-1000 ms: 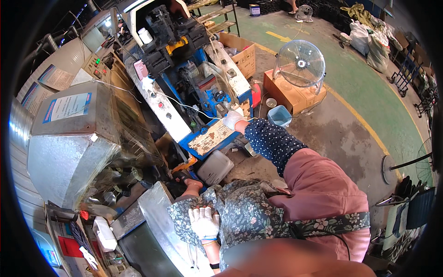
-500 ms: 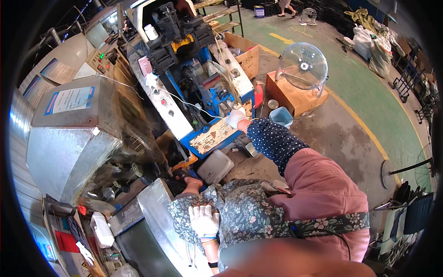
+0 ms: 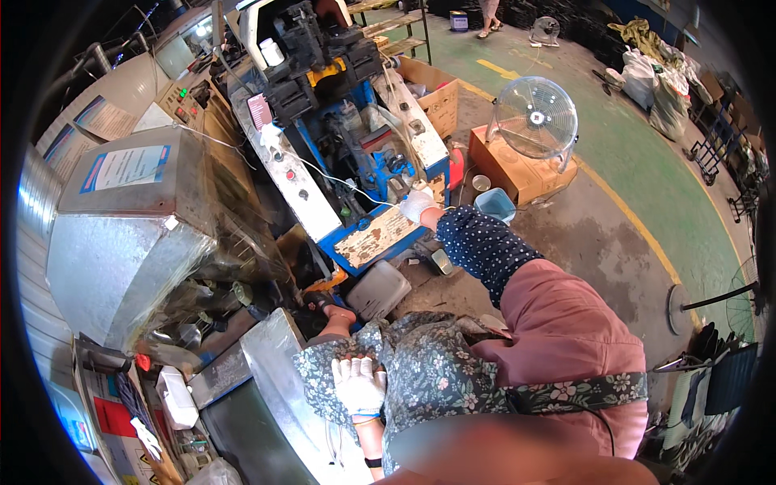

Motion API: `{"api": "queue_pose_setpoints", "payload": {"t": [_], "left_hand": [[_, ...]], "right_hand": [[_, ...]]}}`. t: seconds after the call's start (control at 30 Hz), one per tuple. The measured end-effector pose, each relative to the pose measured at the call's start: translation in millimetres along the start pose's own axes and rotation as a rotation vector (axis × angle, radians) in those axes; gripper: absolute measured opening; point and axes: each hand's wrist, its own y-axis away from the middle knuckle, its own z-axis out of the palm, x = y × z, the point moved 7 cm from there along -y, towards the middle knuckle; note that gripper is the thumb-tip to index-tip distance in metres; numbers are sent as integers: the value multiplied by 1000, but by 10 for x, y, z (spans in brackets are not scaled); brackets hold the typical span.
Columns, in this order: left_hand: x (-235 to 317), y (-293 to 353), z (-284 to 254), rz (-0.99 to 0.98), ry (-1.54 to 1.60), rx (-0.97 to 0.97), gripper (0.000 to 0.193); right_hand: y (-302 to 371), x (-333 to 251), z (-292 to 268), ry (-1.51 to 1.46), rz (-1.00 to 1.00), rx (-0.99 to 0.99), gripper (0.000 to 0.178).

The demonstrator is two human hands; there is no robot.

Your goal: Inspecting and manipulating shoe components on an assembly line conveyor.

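Observation:
My left hand (image 3: 358, 386), in a white glove, lies on the dark floral apron (image 3: 440, 368) over my lap. Its fingers are stretched out side by side and hold nothing. My right arm, in a dark sleeve with white dots (image 3: 485, 246), reaches forward to a blue and white machine (image 3: 380, 238). At the machine's near right edge is my gloved right hand (image 3: 415, 206), against the worn, paint-chipped front panel. Its fingers are mostly hidden, so what they touch or grip does not show. Thin white cord (image 3: 331, 179) runs across the machine toward that hand.
A clear-bladed fan (image 3: 535, 118) stands on a cardboard box (image 3: 517, 171), with a blue bucket (image 3: 495, 205) beside it. Left is a large metal hood (image 3: 121, 242). A white plastic container (image 3: 378, 291) lies under the machine. Another person's legs (image 3: 490, 16) show far off.
The view has shifted slightly. Both my hands keep their places. The distant person's legs have moved a little to the left.

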Motion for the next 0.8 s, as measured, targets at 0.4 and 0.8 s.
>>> {"api": "queue_pose_setpoints", "payload": {"t": [0.4, 0.8], "left_hand": [[-17, 24, 28, -7, -21, -23, 33], [-38, 49, 70, -5, -17, -31, 34]], "right_hand": [[42, -46, -59, 50, -90, 138, 44], [140, -104, -87, 51, -74, 58, 44]]}}
